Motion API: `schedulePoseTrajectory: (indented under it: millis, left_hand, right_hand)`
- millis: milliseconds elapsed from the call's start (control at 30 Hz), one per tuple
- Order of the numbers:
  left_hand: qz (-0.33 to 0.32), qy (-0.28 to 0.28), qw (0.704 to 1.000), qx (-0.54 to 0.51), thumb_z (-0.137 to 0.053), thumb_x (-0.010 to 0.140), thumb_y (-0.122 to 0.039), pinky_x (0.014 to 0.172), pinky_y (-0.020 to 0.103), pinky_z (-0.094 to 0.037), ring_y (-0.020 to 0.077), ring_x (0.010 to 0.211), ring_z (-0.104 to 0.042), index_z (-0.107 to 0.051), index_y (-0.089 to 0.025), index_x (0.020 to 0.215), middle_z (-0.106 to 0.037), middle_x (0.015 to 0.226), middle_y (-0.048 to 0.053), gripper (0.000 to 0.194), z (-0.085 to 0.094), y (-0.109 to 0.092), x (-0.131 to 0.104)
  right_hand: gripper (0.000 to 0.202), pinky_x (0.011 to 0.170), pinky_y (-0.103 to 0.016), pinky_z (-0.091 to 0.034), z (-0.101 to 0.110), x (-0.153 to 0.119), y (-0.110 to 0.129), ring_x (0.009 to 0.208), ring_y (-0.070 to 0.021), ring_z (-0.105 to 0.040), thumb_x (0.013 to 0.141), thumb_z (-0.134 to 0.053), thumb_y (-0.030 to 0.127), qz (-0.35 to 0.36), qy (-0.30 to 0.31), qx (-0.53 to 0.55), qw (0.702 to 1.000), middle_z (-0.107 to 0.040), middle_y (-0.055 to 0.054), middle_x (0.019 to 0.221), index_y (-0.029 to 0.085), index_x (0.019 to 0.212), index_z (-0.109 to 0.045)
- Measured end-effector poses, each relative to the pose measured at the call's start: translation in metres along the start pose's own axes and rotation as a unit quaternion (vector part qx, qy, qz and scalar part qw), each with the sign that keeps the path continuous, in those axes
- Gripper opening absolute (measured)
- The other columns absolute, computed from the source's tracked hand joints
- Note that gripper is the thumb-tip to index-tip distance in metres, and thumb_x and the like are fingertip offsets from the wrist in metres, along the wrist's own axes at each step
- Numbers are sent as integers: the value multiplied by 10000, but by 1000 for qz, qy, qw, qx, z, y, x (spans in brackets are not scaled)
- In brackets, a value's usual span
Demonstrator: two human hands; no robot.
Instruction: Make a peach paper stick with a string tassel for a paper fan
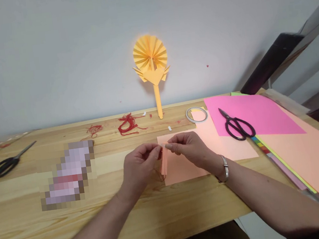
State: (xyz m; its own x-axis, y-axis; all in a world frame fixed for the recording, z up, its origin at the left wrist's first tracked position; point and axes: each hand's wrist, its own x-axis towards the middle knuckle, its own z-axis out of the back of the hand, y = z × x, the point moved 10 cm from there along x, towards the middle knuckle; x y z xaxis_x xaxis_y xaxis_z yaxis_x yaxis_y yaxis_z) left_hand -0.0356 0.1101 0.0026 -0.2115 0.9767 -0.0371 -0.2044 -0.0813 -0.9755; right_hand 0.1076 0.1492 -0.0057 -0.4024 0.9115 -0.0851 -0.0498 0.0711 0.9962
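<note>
Over the middle of the table, my left hand [141, 163] and my right hand [188, 147] meet fingertip to fingertip. Both pinch the top end of a narrow, pleated strip of peach paper [164, 165], which hangs down between them. A thin dark thread seems to curl near its lower end. Exactly what lies between the fingertips is too small to make out. Beneath the hands is a flat sheet of peach paper [180, 167]. A bracelet [226, 167] circles my right wrist.
A yellow paper fan [150, 54] leans on the wall. Red thread [127, 124], a tape roll [196, 115] and black scissors [238, 126] lie around, the scissors on pink paper [255, 112]. More scissors [5, 166] and a blurred flat object [69, 172] are leftward.
</note>
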Motion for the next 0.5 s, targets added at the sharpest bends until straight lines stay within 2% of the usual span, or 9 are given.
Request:
schedulePoseTrajectory:
  millis: [167,267,333,400,467,500]
  left_hand:
    - [60,64,994,-71,-703,707,-372,648,281,-518,178,673,-665,-679,-167,748,-699,673,30,211,-16,10,-1]
    - [53,60,989,-120,-685,737,-368,664,298,-527,168,673,-659,-629,-180,799,-679,692,9,206,-17,9,-2]
    - [-8,20,993,-119,-659,769,-336,689,297,-525,151,697,-643,-595,-199,800,-657,734,-8,155,-8,0,-3]
    - [-107,-20,992,-62,-644,784,-277,706,273,-508,135,739,-611,-594,-210,775,-626,774,-12,84,2,-17,-7]
    - [-191,-38,981,14,-633,789,-223,705,256,-491,134,782,-583,-626,-221,784,-610,811,-2,9,4,-31,-14]
    - [-214,-38,975,40,-627,792,-210,701,255,-488,139,797,-577,-643,-228,800,-611,829,6,26,3,-35,-17]
  right_hand:
    - [274,590,-256,-370,-10,-3,0,589,-98,-464,715,-716,420,-22,34,41,998,-582,8,604,154,671,-663]
    - [273,606,-260,-380,-9,-3,2,597,-103,-478,691,-735,414,-20,23,55,998,-594,5,609,155,652,-658]
    - [272,608,-257,-377,-4,-2,2,594,-99,-466,685,-739,407,-13,-3,55,998,-566,17,591,156,635,-648]
    - [277,603,-255,-371,2,-1,1,588,-96,-451,688,-734,405,-6,-27,52,998,-539,25,577,157,616,-633]
    - [285,602,-256,-372,5,0,0,586,-98,-444,691,-727,411,-3,-37,48,998,-528,25,577,160,609,-620]
    - [288,602,-256,-374,5,0,-1,586,-99,-442,691,-725,416,-1,-37,46,998,-526,25,579,162,609,-617]
